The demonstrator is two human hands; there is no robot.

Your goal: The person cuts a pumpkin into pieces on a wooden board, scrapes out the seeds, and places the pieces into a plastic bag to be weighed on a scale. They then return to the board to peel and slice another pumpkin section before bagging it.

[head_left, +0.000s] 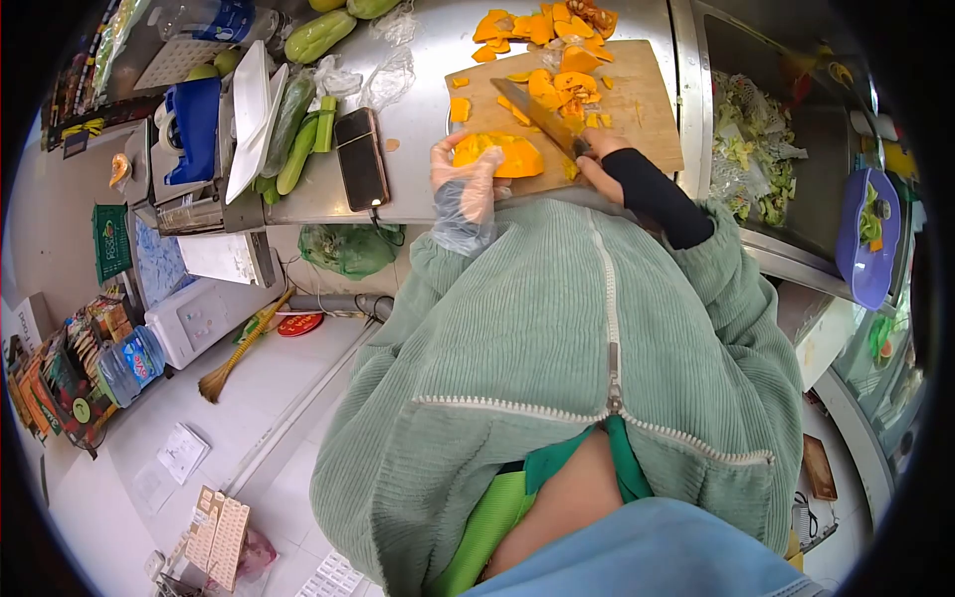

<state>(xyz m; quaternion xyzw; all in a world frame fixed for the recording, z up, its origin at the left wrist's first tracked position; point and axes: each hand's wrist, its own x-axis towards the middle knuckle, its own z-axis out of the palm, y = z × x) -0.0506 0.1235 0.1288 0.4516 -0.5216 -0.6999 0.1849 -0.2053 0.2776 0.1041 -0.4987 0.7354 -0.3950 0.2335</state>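
Observation:
My left hand (466, 194), in a clear plastic glove, is closed around a large piece of orange pumpkin (502, 156) at the near left edge of a wooden cutting board (645, 109). My right hand (603, 164), with a black sleeve at the wrist, grips the handle of a kitchen knife (542, 114). The blade points away and to the left, over the board, and looks smeared with orange. Cut pumpkin chunks (577, 88) lie beside the blade, and more pumpkin pieces (542, 25) are heaped past the board's far edge.
A phone (361, 159) with a cable lies left of the board. Further left are green gourds (298, 154), white foam trays (257, 119) and a blue tape dispenser (194, 129). On the right, a sink (731, 214) holds vegetable scraps (756, 149), with a purple basket (870, 239) at its edge.

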